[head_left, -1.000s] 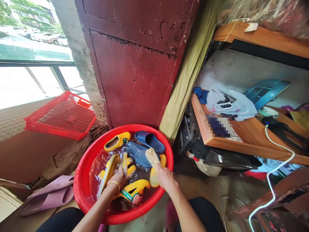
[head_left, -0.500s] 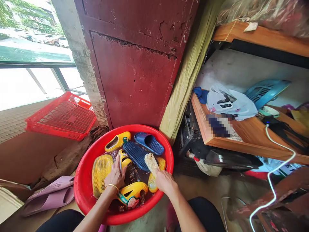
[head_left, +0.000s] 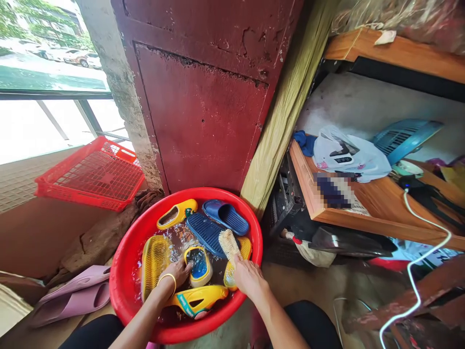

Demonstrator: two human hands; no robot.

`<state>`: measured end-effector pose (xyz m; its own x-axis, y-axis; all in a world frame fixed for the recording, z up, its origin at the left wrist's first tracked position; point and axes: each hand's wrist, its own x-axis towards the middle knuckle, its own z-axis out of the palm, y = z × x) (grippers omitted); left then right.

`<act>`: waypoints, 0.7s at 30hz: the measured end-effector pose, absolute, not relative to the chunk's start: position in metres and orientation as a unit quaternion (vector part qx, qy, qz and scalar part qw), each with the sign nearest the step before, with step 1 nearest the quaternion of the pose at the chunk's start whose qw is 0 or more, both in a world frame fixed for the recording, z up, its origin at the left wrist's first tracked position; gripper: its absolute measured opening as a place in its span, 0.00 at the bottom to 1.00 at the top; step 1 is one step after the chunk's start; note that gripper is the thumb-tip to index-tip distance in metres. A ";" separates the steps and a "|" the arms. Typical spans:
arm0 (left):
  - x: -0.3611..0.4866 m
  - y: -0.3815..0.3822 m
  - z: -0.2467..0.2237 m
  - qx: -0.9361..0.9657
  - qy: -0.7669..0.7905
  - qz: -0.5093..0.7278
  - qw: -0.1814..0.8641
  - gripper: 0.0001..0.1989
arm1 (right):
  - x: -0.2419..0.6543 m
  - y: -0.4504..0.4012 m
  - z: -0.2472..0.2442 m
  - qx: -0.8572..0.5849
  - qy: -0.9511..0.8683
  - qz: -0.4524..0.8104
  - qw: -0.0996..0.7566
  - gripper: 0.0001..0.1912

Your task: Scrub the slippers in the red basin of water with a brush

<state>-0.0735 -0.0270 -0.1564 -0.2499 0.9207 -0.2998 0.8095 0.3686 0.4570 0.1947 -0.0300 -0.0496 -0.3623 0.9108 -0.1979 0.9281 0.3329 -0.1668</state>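
Note:
A red basin (head_left: 121, 310) holds dark water with several shoes in it. My left hand (head_left: 178, 273), a yellow bangle at its wrist, has its fingers on the left edge of a small yellow shoe (head_left: 199, 266) whose blue inside shows. My right hand (head_left: 249, 276) grips a pale bristle brush (head_left: 228, 244), bristles up, over a yellow sandal (head_left: 230, 275) at the basin's right. Blue slippers (head_left: 205, 232) lie beyond. A yellow clog (head_left: 205, 296) floats nearest me, another clog (head_left: 167, 216) at the back left, and a ridged yellow sole (head_left: 155, 261) at the left.
A red crate (head_left: 90, 174) is at the left, above pink slippers (head_left: 78, 295). Behind the basin stands a dark red door (head_left: 203, 121). At the right, a wooden shelf (head_left: 381, 228) bears bags, with a white cable (head_left: 417, 271) hanging down.
The small yellow shoe has turned so that its opening and blue inside show. The water around my left hand is more stirred up. The near yellow clog has shifted and tilted slightly.

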 end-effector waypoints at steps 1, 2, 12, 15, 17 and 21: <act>-0.073 -0.027 -0.157 0.554 0.781 0.099 0.270 0.17 | 0.195 -0.031 -0.049 0.562 0.817 -0.124 0.034 0.33; -0.072 -0.028 -0.158 0.555 0.780 0.090 0.274 0.19 | 0.194 -0.031 -0.050 0.562 0.818 -0.121 0.033 0.33; -0.070 -0.026 -0.149 0.538 0.814 0.053 0.211 0.32 | 0.192 -0.033 -0.066 0.547 0.831 -0.092 0.035 0.30; -0.072 -0.026 -0.149 0.547 0.806 0.050 0.220 0.32 | 0.191 -0.034 -0.063 0.557 0.825 -0.088 0.048 0.30; -0.073 -0.025 -0.151 0.551 0.801 0.058 0.227 0.32 | 0.190 -0.035 -0.059 0.559 0.823 -0.089 0.056 0.32; -0.070 -0.026 -0.154 0.548 0.804 0.091 0.212 0.31 | 0.188 -0.034 -0.052 0.559 0.820 -0.100 0.073 0.34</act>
